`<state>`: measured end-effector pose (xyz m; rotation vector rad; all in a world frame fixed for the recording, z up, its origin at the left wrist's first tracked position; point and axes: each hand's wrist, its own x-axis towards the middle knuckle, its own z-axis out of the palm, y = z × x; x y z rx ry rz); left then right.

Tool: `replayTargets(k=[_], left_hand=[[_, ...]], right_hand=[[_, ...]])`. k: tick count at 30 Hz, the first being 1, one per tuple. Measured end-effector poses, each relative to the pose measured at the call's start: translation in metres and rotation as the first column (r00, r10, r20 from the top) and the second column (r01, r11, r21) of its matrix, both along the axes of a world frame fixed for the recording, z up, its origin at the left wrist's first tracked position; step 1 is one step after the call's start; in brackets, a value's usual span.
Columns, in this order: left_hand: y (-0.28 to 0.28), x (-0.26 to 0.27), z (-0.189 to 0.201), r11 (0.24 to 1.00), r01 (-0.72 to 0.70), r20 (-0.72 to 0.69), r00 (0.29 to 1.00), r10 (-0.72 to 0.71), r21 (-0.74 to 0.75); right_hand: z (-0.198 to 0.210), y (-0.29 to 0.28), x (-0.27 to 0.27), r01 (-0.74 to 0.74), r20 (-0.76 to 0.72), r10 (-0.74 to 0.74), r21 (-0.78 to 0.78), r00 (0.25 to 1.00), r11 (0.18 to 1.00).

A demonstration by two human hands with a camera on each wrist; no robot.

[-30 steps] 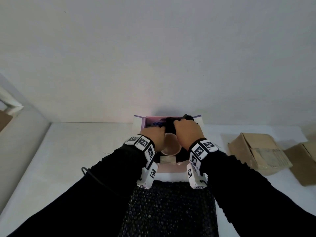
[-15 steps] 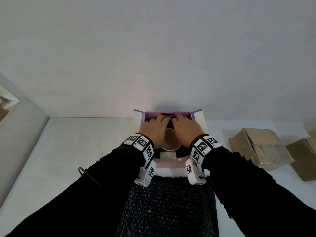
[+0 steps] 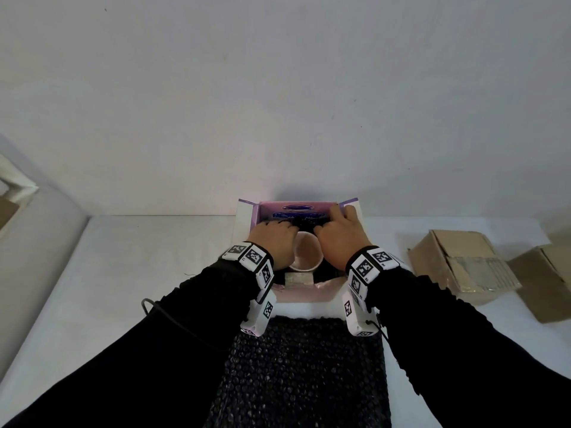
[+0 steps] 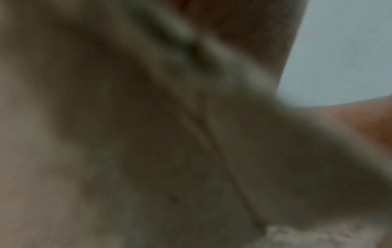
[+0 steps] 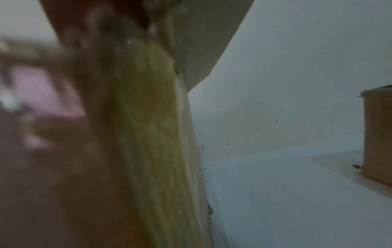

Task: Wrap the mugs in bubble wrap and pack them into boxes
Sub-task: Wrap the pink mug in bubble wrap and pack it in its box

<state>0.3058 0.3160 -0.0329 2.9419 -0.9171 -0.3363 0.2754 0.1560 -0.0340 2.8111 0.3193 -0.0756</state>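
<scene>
An open purple-and-white box (image 3: 245,217) stands at the far middle of the table. Inside it sits a mug (image 3: 306,253) with a pale pink inside, black bubble wrap (image 3: 304,224) bunched round it. My left hand (image 3: 272,239) lies at the mug's left, fingers pressing on the wrap at the far side. My right hand (image 3: 338,236) lies at the mug's right, fingers stretched towards the box's far right corner, thumb by the flap. Both wrist views are blurred; the right one shows the box wall (image 5: 152,134) close up.
A black bubble wrap sheet (image 3: 302,372) lies on the white table (image 3: 139,273) between my forearms. Two brown cardboard boxes (image 3: 460,267) (image 3: 550,282) stand at the right, one also in the right wrist view as a cardboard box (image 5: 377,134). A wall rises just behind.
Both hands have spread apart from the middle of the box. The right hand has reached out to the far right corner; the purple inner back wall shows more.
</scene>
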Motion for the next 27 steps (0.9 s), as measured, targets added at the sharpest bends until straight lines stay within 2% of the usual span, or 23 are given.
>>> replayTargets(k=[4, 7, 10, 13, 16, 18, 20, 22, 24, 27], left_hand=[[0.006, -0.007, 0.010, 0.995, -0.055, -0.053, 0.997, 0.050, -0.085], [0.012, -0.023, 0.017, 0.989, -0.078, -0.015, 0.997, 0.077, -0.125], [0.018, -0.051, 0.018, 0.979, -0.108, 0.026, 0.993, 0.114, -0.171], [0.026, -0.089, 0.011, 0.942, -0.122, 0.074, 0.986, 0.152, -0.314], [0.029, -0.130, 0.003, 0.877, -0.068, 0.177, 0.969, 0.171, -0.475], [0.031, -0.155, -0.004, 0.850, -0.055, 0.232, 0.951, 0.205, -0.524], [0.034, -0.179, -0.017, 0.857, -0.094, 0.210, 0.950, 0.229, -0.507], [0.038, -0.201, -0.033, 0.871, -0.175, 0.128, 0.957, 0.259, -0.458], [0.042, -0.220, -0.047, 0.888, -0.256, 0.033, 0.956, 0.290, -0.381], [0.048, -0.241, -0.063, 0.910, -0.370, -0.045, 0.928, 0.369, -0.189]], right_hand=[[0.017, -0.002, -0.015, -0.027, 0.091, 0.018, 0.092, 0.996, 0.995], [0.027, -0.006, -0.033, -0.097, 0.216, 0.040, 0.262, 0.976, 0.960], [0.035, -0.008, -0.064, -0.207, 0.248, 0.101, 0.449, 0.963, 0.869], [0.028, -0.010, -0.106, -0.297, 0.242, 0.188, 0.584, 0.952, 0.756], [0.001, -0.013, -0.146, -0.266, 0.154, 0.220, 0.673, 0.963, 0.690], [-0.020, -0.016, -0.165, -0.146, -0.006, 0.209, 0.695, 0.978, 0.704], [-0.040, -0.017, -0.180, -0.018, -0.185, 0.165, 0.610, 0.969, 0.792], [-0.055, -0.017, -0.192, 0.071, -0.298, 0.087, 0.483, 0.951, 0.873], [-0.064, -0.016, -0.201, 0.074, -0.287, 0.057, 0.425, 0.956, 0.902], [-0.070, -0.018, -0.207, -0.012, -0.167, 0.106, 0.486, 0.980, 0.874]])
